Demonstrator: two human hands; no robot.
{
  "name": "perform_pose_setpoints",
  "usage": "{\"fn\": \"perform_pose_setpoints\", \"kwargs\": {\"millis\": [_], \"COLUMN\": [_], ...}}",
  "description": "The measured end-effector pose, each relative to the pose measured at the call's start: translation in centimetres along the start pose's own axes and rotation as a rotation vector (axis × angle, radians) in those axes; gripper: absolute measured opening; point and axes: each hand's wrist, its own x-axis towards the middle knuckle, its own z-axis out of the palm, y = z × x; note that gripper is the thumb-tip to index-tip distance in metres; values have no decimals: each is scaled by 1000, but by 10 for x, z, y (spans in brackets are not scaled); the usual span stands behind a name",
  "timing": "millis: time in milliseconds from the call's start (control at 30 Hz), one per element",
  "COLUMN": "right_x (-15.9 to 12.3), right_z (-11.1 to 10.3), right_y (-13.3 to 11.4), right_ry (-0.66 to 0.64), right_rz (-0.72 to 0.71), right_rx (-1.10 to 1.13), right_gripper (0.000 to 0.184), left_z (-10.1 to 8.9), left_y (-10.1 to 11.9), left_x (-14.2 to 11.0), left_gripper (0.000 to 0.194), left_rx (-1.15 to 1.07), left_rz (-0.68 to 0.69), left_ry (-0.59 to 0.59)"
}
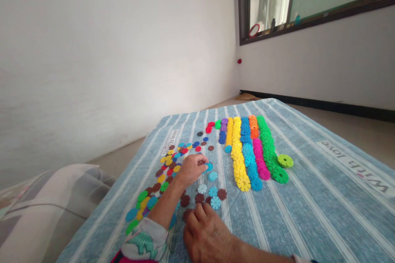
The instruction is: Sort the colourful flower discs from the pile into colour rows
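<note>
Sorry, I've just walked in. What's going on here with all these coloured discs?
A person has both hands among loose plastic snowflake discs on a blue striped cover. The left hand sits over the mixed colours, its fingertips beside a blue disc. The right hand rests on the cover near dark brown discs. Beyond them lie long overlapping rows, each mostly one colour: yellow, blue, pink and green.

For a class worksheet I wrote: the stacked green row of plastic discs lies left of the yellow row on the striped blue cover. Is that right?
Not quite. The head view shows the stacked green row of plastic discs lying right of the yellow row, not left of it, on the striped blue cover.
</note>
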Motion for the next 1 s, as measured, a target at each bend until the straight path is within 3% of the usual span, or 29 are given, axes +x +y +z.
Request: {"fn": "perform_pose_setpoints", "kwargs": {"millis": [233, 433, 767, 1000], "right_x": [4, 5, 9, 6], "right_z": [13, 30, 34, 26], "right_y": [-2, -2, -7, -6], "right_ry": [101, 151, 131, 174], "right_rz": [55, 57, 110, 97], "right_rx": [19, 60, 156, 58], "right_gripper": [14, 7, 2, 7], "left_z": [38, 47, 60, 44], "left_y": [24, 28, 24, 23], "left_x": [58, 82, 91, 78], "left_gripper": [22, 25, 26, 22], "left_rx": [228, 303, 330, 330], "left_rz": [63, 74, 107, 130], "left_ry": [14, 27, 6, 105]}}
